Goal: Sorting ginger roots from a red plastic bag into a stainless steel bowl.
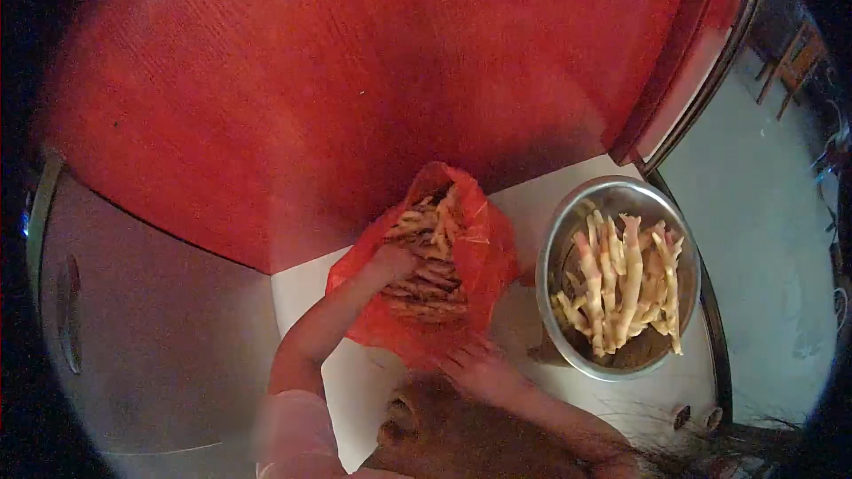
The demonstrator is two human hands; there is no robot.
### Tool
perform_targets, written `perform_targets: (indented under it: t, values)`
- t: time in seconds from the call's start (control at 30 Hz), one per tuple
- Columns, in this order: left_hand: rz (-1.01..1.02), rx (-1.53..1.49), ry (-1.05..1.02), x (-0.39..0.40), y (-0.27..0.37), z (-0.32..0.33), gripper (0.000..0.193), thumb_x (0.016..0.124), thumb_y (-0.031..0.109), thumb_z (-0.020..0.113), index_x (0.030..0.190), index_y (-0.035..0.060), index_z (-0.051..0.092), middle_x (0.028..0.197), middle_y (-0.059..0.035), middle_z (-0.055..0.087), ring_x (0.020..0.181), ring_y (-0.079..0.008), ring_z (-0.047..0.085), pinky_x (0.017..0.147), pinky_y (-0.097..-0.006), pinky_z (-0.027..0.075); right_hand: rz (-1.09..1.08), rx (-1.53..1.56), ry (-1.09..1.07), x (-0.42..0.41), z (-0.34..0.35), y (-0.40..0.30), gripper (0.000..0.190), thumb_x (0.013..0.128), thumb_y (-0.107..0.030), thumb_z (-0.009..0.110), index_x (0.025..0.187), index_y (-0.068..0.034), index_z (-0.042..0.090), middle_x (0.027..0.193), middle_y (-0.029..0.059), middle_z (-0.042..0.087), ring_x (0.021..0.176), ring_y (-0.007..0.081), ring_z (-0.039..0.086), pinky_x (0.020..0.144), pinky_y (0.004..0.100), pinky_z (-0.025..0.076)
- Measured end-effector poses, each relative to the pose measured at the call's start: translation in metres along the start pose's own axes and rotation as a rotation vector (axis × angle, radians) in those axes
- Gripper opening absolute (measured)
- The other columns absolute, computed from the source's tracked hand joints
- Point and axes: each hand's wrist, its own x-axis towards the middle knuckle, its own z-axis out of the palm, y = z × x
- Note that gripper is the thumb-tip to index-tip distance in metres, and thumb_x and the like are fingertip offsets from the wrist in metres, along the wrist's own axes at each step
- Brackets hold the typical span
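A red plastic bag [489,246] stands with its mouth spread, full of slender pale and brownish pieces [436,279] whose kind I cannot settle. My left hand [399,263] reaches over the bag's left rim and touches these pieces; its fingertips are hard to make out. At the bag's near edge, my right hand [476,366] lies with its fingers against the red plastic, and whether they grip it is unclear. To the right of the bag, a round stainless steel bowl [549,319] holds several long, pale yellow, jointed pieces [629,273] with pinkish ends, possibly chicken feet.
A white surface [586,389] lies below the bowl and bag. Beyond them rises a large red wood-grain panel [399,80]. A greyish panel with a long handle [72,313] is at the left. Two small round objects [695,418] sit at lower right; a wooden chair [799,56] stands farther off.
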Motion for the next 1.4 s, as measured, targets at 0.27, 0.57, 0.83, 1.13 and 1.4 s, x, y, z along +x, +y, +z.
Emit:
perform_targets:
  t: [0.27, 0.57, 0.83, 1.13, 1.4]
  values:
    - [0.209, 0.117, 0.26, -0.02, -0.012, -0.032, 0.022, 0.078, 0.024, 0.051, 0.096, 0.0117, 0.058, 0.097, -0.008, 0.06, 0.086, -0.0254, 0.059, 0.07, -0.0417, 0.048, 0.088, 0.075, 0.096, -0.017, 0.007, 0.004, 0.034, 0.075, -0.029, 0.056, 0.107, -0.015, 0.054, 0.096, 0.0036, 0.056, 0.091, 0.0223, 0.054, 0.09, 0.0407, 0.035]
    - [-0.139, -1.202, 0.536, -0.108, -0.063, -0.076, 0.009, 0.086, 0.01, 0.046, 0.093, 0.0062, 0.044, 0.093, -0.0106, 0.056, 0.086, -0.0195, 0.059, 0.071, -0.0328, 0.049, 0.084, 0.152, 0.232, -0.009, 0.006, 0.011, 0.029, 0.076, -0.025, 0.057, 0.102, -0.012, 0.056, 0.096, 0.0063, 0.058, 0.084, 0.0232, 0.057, 0.08, 0.0395, 0.044]
    - [0.04, -1.549, 0.663, -0.114, 0.022, -0.127, 0.017, 0.085, 0.01, 0.05, 0.102, 0.0063, 0.047, 0.088, -0.0027, 0.057, 0.086, -0.0121, 0.056, 0.075, -0.0273, 0.047, 0.435, 0.539, 0.456, 0.0, -0.039, 0.002, 0.038, 0.076, -0.021, 0.061, 0.109, -0.006, 0.05, 0.096, 0.0133, 0.056, 0.07, 0.0243, 0.058, 0.062, 0.0326, 0.048]
    - [0.38, -1.578, 0.431, -0.084, 0.095, -0.162, 0.025, 0.085, 0.014, 0.052, 0.106, 0.0032, 0.047, 0.097, -0.0054, 0.057, 0.088, -0.0111, 0.054, 0.074, -0.0249, 0.046, 0.648, 0.526, 0.74, -0.042, -0.109, 0.014, 0.032, 0.077, -0.015, 0.061, 0.105, -0.001, 0.053, 0.076, 0.015, 0.06, 0.063, 0.0227, 0.059, 0.058, 0.0297, 0.047]
    - [-0.192, -0.265, 0.256, -0.043, -0.008, -0.033, 0.031, 0.069, 0.016, 0.06, 0.099, 0.0088, 0.057, 0.096, -0.0174, 0.057, 0.088, -0.0308, 0.057, 0.077, -0.0392, 0.046, 0.868, 0.151, 0.555, -0.078, -0.131, 0.037, 0.024, 0.077, -0.006, 0.055, 0.102, -0.006, 0.054, 0.084, 0.014, 0.06, 0.07, 0.0317, 0.06, 0.06, 0.0387, 0.049]
